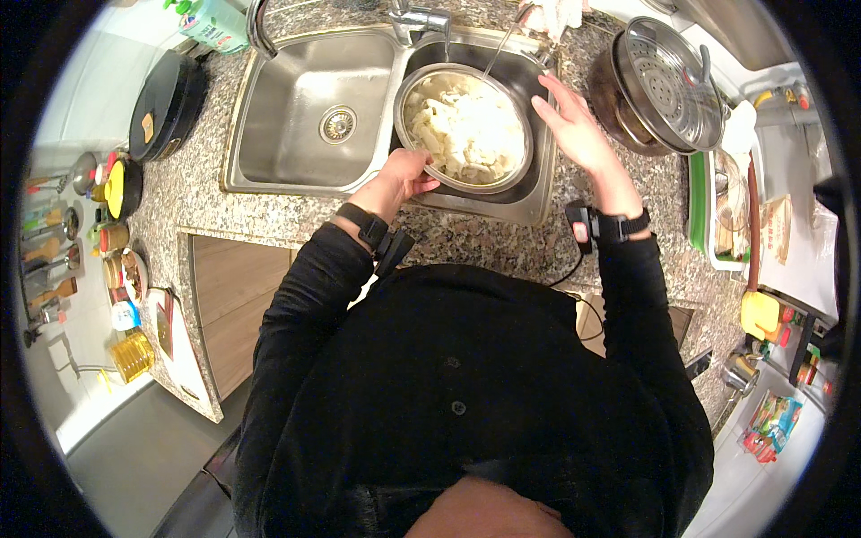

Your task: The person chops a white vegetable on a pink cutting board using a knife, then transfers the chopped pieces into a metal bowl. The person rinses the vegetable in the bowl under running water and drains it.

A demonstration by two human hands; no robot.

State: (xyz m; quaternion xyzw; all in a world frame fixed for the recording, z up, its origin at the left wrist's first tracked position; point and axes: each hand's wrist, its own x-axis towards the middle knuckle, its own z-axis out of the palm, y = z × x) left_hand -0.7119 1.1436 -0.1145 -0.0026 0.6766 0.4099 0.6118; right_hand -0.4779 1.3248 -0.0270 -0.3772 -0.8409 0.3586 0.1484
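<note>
A round metal bowl [407, 124] holding pale, whitish pieces of food [464, 128] sits over the right basin of a steel double sink [541, 195]. My left hand [405, 173] grips its lower left rim, fingers partly hidden at the edge. To the right of the bowl, apart from it, my right hand [573, 126] is raised near the basin's right edge, fingers extended and holding nothing. The faucet [420, 23] stands behind the sink, its spout over the bowl's far side. A thin clear stream or tube slants toward the bowl from the upper right; I cannot tell which.
Left of the sink stand a black pan [165, 107] and a green soap bottle [215, 27]. A pot with a steamer insert and glass lid [666, 87] stands on the right, near a green-and-white dish rack [699, 208]. Granite counter edges [471, 249] run between the sink and my body.
</note>
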